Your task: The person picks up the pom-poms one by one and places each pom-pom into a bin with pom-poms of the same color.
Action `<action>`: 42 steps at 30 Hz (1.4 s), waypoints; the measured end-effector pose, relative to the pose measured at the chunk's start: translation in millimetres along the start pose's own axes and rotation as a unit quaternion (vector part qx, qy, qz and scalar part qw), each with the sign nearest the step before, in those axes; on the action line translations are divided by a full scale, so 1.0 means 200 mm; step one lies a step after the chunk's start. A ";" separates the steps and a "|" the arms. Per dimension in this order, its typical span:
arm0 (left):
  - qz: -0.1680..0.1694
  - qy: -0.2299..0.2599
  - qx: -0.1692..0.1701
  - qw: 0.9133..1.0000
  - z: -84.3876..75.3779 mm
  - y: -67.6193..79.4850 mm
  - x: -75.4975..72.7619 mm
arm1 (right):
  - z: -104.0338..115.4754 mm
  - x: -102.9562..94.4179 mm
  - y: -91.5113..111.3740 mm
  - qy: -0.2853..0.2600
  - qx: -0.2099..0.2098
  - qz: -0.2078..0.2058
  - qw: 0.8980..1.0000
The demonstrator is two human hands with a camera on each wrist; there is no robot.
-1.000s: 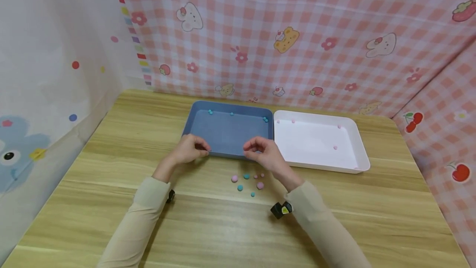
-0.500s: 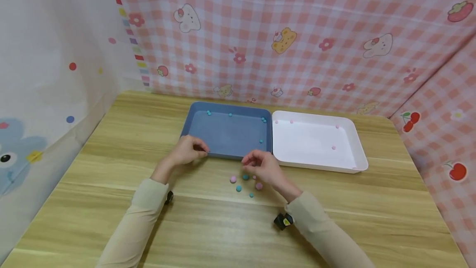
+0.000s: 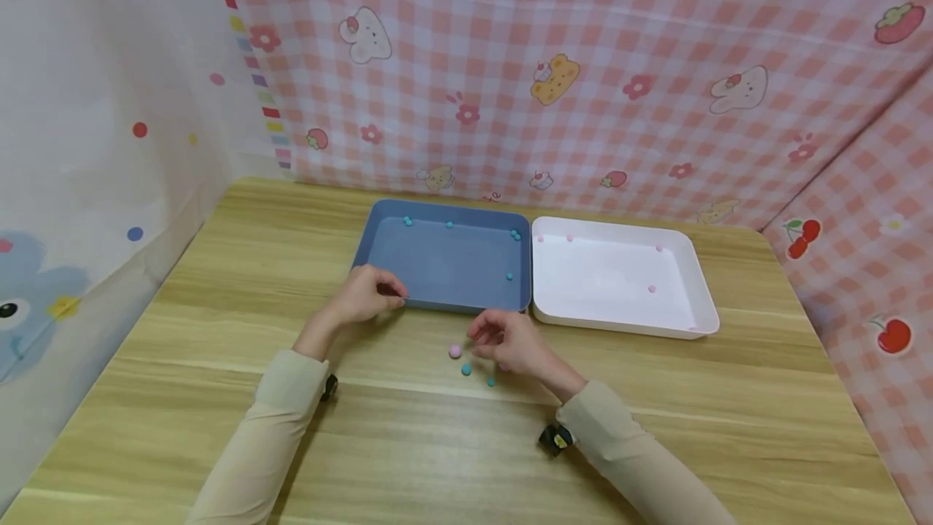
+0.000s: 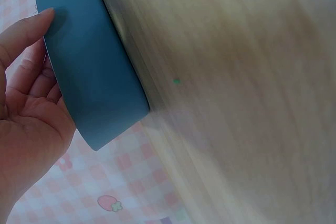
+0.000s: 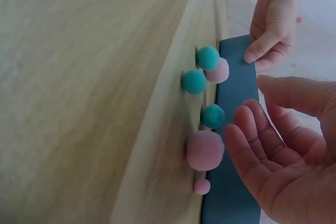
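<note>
Currently, head view: left hand point(image 3: 368, 294) pinches the near rim of the blue tray point(image 3: 437, 262); right hand point(image 3: 513, 341) is half-curled beside a pink pom-pom point(image 3: 455, 352) and two teal pom-poms point(image 3: 466, 369) on the wood-grain table point(image 3: 408, 444). More teal balls point(image 3: 509, 276) lie in the blue tray, pink balls point(image 3: 652, 288) in the adjoining white tray point(image 3: 601, 270). Left wrist: thumb against the tray's outer wall, fingers beyond the rim. Right wrist: fingers loosely curved, thumb apart, nothing visible in the grasp; three teal and three pink pom-poms near the fingertips, contact unclear.
</note>
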State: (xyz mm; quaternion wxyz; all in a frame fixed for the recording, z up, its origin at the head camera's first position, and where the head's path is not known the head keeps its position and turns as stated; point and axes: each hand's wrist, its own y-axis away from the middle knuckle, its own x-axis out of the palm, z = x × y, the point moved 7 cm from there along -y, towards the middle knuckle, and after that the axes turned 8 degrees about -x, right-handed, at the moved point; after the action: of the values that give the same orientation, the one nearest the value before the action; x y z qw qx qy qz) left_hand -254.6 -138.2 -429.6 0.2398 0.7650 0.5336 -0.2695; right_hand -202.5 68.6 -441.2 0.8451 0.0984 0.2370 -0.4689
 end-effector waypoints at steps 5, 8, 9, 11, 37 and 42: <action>0.002 0.000 0.000 1.000 0.00 0.00 0.00 | -0.01 0.01 0.00 0.020 -0.021 0.010 1.000; 0.002 0.000 -0.001 1.000 0.00 0.00 0.00 | -0.01 0.02 0.00 0.028 -0.024 0.014 0.999; 0.002 0.000 -0.001 1.000 0.01 -0.01 0.00 | -0.01 0.02 0.00 0.032 -0.027 0.015 0.999; 0.003 0.000 -0.003 1.000 0.01 -0.01 0.00 | 0.00 0.02 0.00 0.035 -0.030 0.015 0.999; 0.002 -0.002 0.003 1.000 0.01 0.00 -0.01 | 0.02 0.08 -0.05 0.124 -0.078 0.038 0.989; 0.003 -0.002 0.005 1.000 0.00 -0.01 0.00 | 0.01 0.07 -0.04 0.122 -0.076 0.039 0.989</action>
State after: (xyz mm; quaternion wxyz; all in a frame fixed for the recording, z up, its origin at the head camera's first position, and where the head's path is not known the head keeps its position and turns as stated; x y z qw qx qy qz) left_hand -255.9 -138.3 -429.0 0.2378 0.7672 0.5297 -0.2726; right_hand -203.0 52.3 -446.2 0.8326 0.0995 0.3694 -0.4004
